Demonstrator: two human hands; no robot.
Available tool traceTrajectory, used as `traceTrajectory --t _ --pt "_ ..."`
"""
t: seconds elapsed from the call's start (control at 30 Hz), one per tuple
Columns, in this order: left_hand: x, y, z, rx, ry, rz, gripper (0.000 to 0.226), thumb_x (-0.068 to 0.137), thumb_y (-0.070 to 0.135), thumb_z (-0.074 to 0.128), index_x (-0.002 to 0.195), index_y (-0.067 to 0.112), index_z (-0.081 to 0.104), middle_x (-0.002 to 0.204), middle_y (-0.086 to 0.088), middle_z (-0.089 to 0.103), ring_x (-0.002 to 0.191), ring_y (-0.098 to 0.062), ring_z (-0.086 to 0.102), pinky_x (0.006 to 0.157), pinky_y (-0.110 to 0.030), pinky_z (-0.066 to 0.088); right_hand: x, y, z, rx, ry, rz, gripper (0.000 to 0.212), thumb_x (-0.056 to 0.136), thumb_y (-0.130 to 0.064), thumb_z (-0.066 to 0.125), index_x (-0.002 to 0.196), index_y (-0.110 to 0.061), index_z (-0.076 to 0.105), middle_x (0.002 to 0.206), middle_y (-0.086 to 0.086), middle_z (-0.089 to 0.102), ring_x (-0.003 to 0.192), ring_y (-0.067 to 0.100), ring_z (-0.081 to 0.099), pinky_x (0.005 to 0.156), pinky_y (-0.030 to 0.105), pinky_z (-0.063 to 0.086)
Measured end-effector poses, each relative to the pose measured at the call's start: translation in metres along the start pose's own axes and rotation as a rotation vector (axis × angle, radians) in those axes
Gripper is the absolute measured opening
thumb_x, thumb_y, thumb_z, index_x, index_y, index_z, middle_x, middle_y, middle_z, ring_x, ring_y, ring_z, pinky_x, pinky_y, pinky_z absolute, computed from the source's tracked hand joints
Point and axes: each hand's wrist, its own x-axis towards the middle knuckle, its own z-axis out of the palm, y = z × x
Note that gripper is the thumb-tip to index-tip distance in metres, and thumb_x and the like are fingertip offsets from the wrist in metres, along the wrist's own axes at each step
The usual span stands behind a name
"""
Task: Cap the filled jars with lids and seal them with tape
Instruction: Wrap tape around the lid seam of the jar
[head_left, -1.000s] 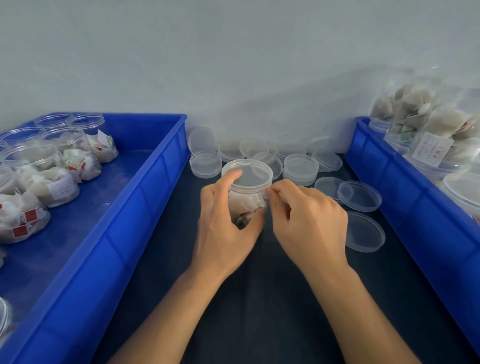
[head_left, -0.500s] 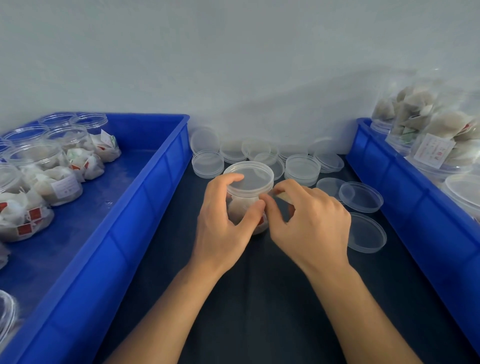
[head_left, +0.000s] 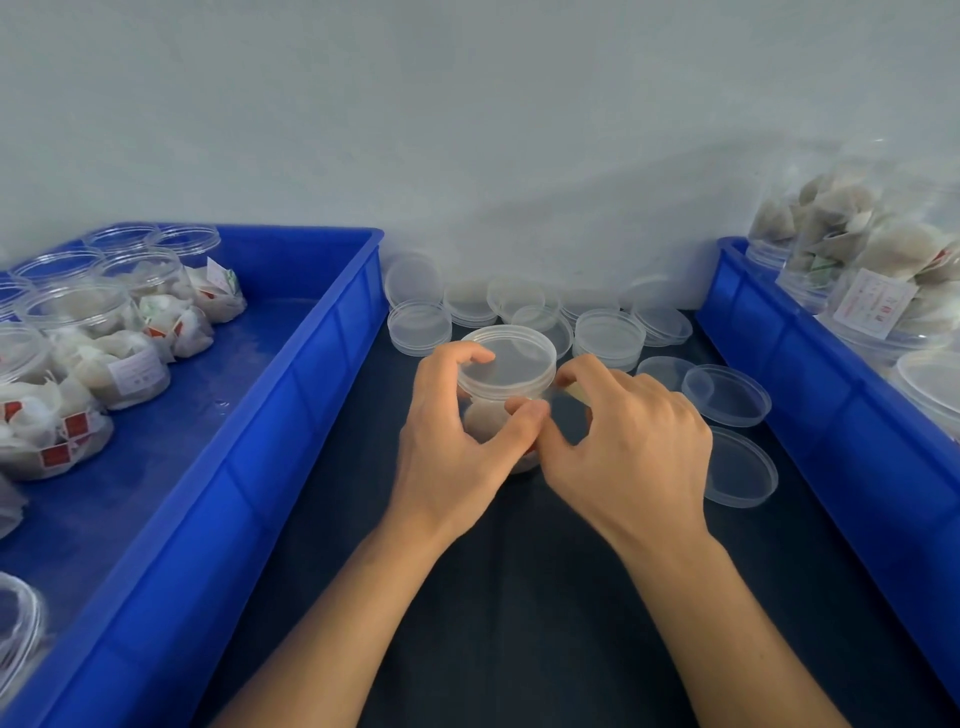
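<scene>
A clear plastic jar (head_left: 485, 418) filled with white sachets stands on the dark mat, a translucent lid (head_left: 508, 360) sitting on it. My left hand (head_left: 457, 441) grips the jar, index finger on the lid's rim and thumb against the side below the lid. My right hand (head_left: 631, 447) is just right of the jar and pinches a strip of clear tape (head_left: 571, 391) that runs to the jar's side near my left thumb. The jar's lower part is hidden by my hands.
Loose lids (head_left: 608, 338) lie stacked and scattered behind the jar, with others (head_left: 727, 395) to the right. A blue bin (head_left: 332, 332) on the left holds open filled jars (head_left: 78, 332). A second blue bin (head_left: 810, 364) on the right holds capped jars (head_left: 883, 249).
My right hand has drawn a little away from the jar to the right, stretching the tape. My left thumb has shifted along the jar's side below the lid.
</scene>
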Motion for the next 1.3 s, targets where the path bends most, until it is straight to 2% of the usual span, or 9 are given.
traceTrajectory --t 0.23,0.4,0.6,0.73,0.9,1.03,1.1,1.23,1.3 --pt "0.002 0.013 0.002 -0.009 0.002 -0.083 0.048 0.076 0.043 0.079 0.109 0.041 0.045 0.124 0.002 0.062 0.099 -0.035 0.070 0.073 -0.059 0.063 -0.001 -0.008 -0.005 -0.056 -0.011 -0.012 0.030 0.085 -0.049 0.065 0.081 -0.020 0.066 0.058 -0.003 0.058 0.057 0.023 0.051 0.059 0.039 0.042" --pt "0.003 0.016 0.000 -0.018 -0.014 -0.074 0.044 0.075 0.036 0.076 0.105 0.041 0.045 0.124 0.002 0.061 0.105 -0.021 0.067 0.059 -0.027 0.060 -0.002 -0.015 -0.009 -0.079 -0.014 -0.008 0.030 0.084 -0.045 0.055 0.079 -0.018 0.066 0.057 -0.001 0.057 0.055 0.025 0.048 0.059 0.041 0.042" --pt "0.004 0.019 -0.005 0.001 -0.007 -0.093 0.044 0.072 0.037 0.076 0.103 0.039 0.045 0.117 0.007 0.064 0.096 -0.026 0.070 0.069 -0.048 0.064 -0.002 -0.019 -0.010 -0.071 -0.014 0.001 0.032 0.084 -0.050 0.059 0.086 -0.018 0.063 0.057 -0.006 0.054 0.055 0.023 0.050 0.058 0.037 0.040" --pt "0.004 0.019 -0.007 0.002 -0.008 -0.107 0.047 0.069 0.037 0.077 0.107 0.037 0.048 0.114 0.012 0.066 0.094 -0.021 0.073 0.065 -0.043 0.066 0.001 -0.022 -0.012 -0.050 0.012 0.026 0.044 0.080 -0.055 0.057 0.098 -0.015 0.060 0.060 -0.014 0.034 0.053 0.021 0.047 0.059 0.034 0.032" --pt "0.004 0.017 -0.010 -0.045 -0.096 -0.102 0.045 0.075 0.033 0.074 0.113 0.040 0.051 0.122 0.003 0.064 0.094 -0.024 0.072 0.061 -0.030 0.061 -0.001 -0.021 -0.012 -0.062 -0.014 0.020 0.045 0.081 -0.056 0.057 0.100 -0.015 0.060 0.057 -0.008 0.050 0.055 0.023 0.049 0.059 0.036 0.036" --pt "0.004 0.020 -0.013 -0.024 -0.192 -0.117 0.055 0.075 0.038 0.072 0.125 0.047 0.051 0.136 0.005 0.055 0.112 -0.012 0.065 0.083 -0.033 0.062 -0.001 -0.020 -0.013 -0.071 -0.028 0.015 0.042 0.079 -0.052 0.063 0.100 -0.015 0.060 0.060 -0.006 0.056 0.057 0.024 0.048 0.061 0.038 0.036" --pt "0.004 0.024 -0.014 -0.011 -0.198 -0.113 0.058 0.072 0.043 0.074 0.125 0.050 0.051 0.137 0.010 0.053 0.114 -0.008 0.064 0.084 -0.029 0.062 -0.001 -0.020 -0.014 -0.072 -0.030 0.019 0.041 0.079 -0.051 0.062 0.098 -0.015 0.060 0.061 -0.005 0.057 0.057 0.024 0.047 0.061 0.038 0.034" --pt "0.004 0.028 -0.011 0.012 -0.163 -0.171 0.058 0.062 0.052 0.072 0.117 0.055 0.051 0.131 0.018 0.057 0.103 -0.024 0.071 0.085 -0.049 0.063 0.000 -0.023 -0.016 -0.069 -0.060 0.022 0.041 0.077 -0.048 0.052 0.098 -0.014 0.061 0.060 -0.006 0.055 0.058 0.025 0.046 0.062 0.040 0.035" --pt "0.004 0.029 -0.009 0.024 -0.132 -0.183 0.057 0.059 0.054 0.072 0.112 0.057 0.051 0.127 0.021 0.057 0.103 -0.021 0.071 0.082 -0.043 0.064 0.000 -0.024 -0.018 -0.072 -0.068 0.020 0.040 0.076 -0.046 0.051 0.098 -0.014 0.062 0.059 -0.008 0.048 0.058 0.025 0.045 0.062 0.039 0.033"
